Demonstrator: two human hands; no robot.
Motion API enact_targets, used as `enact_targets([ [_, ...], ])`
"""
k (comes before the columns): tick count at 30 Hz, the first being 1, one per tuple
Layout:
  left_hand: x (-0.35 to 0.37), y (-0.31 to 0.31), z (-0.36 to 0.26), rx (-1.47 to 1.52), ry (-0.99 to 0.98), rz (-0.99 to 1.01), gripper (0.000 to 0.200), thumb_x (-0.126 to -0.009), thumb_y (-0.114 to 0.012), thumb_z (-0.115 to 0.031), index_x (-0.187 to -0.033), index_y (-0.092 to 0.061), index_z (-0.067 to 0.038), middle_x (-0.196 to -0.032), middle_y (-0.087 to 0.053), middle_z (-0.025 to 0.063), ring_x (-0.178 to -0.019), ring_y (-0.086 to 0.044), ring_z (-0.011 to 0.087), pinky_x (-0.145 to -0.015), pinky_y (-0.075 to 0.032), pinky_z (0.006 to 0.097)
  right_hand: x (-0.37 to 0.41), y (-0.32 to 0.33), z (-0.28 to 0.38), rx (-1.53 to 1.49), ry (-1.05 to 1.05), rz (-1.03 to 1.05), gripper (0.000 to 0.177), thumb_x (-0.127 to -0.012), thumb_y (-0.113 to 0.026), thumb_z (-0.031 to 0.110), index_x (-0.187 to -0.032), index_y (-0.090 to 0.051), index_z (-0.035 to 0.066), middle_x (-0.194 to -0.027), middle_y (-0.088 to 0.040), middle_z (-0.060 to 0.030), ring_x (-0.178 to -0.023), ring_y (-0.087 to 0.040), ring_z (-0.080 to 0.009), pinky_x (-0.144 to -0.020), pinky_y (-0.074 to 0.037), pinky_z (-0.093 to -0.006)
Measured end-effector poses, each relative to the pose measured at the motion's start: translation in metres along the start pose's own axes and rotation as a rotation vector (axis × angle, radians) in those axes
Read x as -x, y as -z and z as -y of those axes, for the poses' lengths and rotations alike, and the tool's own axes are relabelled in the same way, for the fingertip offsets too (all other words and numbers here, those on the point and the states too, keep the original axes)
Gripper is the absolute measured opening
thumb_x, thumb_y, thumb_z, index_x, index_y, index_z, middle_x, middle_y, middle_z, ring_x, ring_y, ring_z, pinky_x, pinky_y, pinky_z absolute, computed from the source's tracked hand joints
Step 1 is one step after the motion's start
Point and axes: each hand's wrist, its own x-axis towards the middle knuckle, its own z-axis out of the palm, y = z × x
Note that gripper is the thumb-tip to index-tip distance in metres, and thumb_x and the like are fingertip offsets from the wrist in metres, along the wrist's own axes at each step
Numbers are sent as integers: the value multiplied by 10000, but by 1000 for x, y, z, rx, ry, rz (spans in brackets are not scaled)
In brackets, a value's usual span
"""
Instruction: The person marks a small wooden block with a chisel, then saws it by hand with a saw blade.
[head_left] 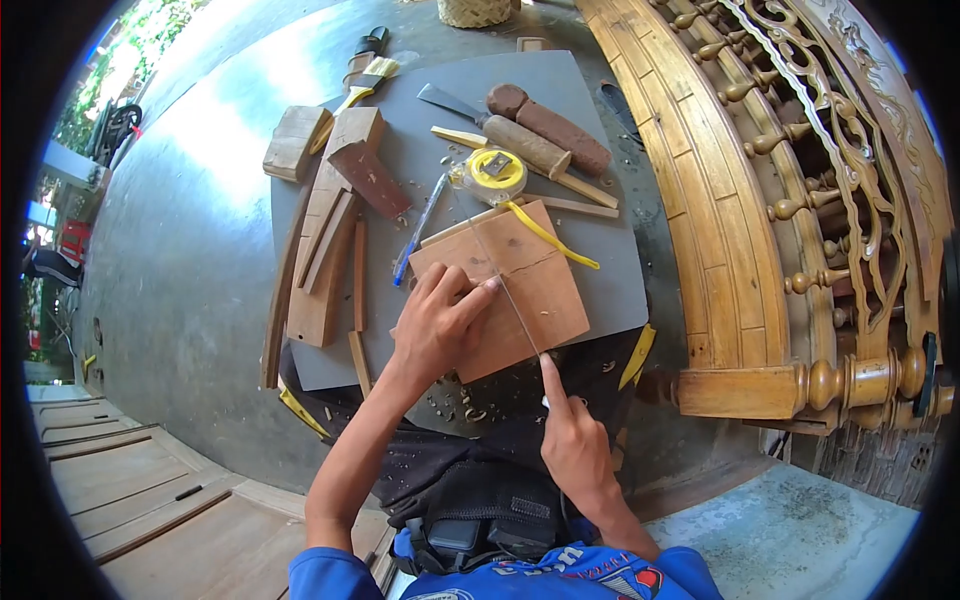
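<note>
A flat square wooden board (pixel 540 300) lies tilted over the near part of a grey work panel (pixel 610 255). My left hand (pixel 440 320) presses on its left side with curled fingers, the thumb close to a long thin blade. That blade belongs to a saw-like hand tool (pixel 518 315), seen edge-on, crossing the board's face. Its handle, mostly hidden, is in my right hand (pixel 577 445), with the index finger stretched along the blade's back. Beyond the board sit a yellow tape measure (pixel 497 172) and a blue pen (pixel 425 225). A dark line runs across the board.
A chisel (pixel 505 135) and a thick brown wooden piece (pixel 560 138) lie at the back right. On the left are a paintbrush (pixel 366 86), a reddish-brown block (pixel 370 178) and several wooden strips. A carved wooden bench (pixel 715 240) borders the right. Shavings are scattered near my lap.
</note>
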Motion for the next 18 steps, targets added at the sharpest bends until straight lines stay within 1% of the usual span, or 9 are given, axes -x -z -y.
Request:
enact_targets([
  [5, -1, 1, 0, 9, -5, -2, 342, -621, -652, -10, -953, -635, -91, -758, -488, 58, -732, -501, 232, -662, -456, 339, -20, -10, 1, 66, 25, -19, 687, -805, -508, -27, -1426, -280, 160, -663, -503, -138, -547, -591, -322, -502, -516, -402],
  [8, -1, -1, 1, 30, 3, -25, 331, -618, -650, -18, -939, -635, -97, -756, -483, 56, -728, -497, 231, -665, -453, 340, 5, -7, -2, 61, 5, -36, 672, -810, -505, -26, -1420, -298, 167, -671, -505, -139, -543, -590, -318, -497, -516, -400],
  [10, -2, 2, 0, 7, 0, 8, 319, -620, -648, -22, -929, -637, -102, -753, -476, 55, -721, -490, 230, -664, -450, 339, 19, -5, -1, 68, -4, -24, 653, -817, -503, -30, -1413, -318, 163, -681, -488, -135, -530, -582, -308, -484, -513, -397],
  [15, -3, 1, -1, -25, -14, 21, 310, -625, -648, -25, -921, -644, -114, -746, -464, 51, -707, -475, 224, -656, -439, 333, 31, -8, -6, 78, -3, -15, 642, -822, -506, -31, -1412, -318, 137, -684, -466, -130, -521, -571, -298, -478, -508, -394],
  [18, -4, 0, -3, -42, -3, 8, 315, -622, -650, -23, -922, -649, -117, -738, -461, 47, -705, -471, 221, -640, -435, 328, 32, -6, -8, -38, -26, -88, 646, -820, -511, -30, -1413, -315, 135, -676, -467, -121, -519, -567, -291, -479, -507, -393],
])
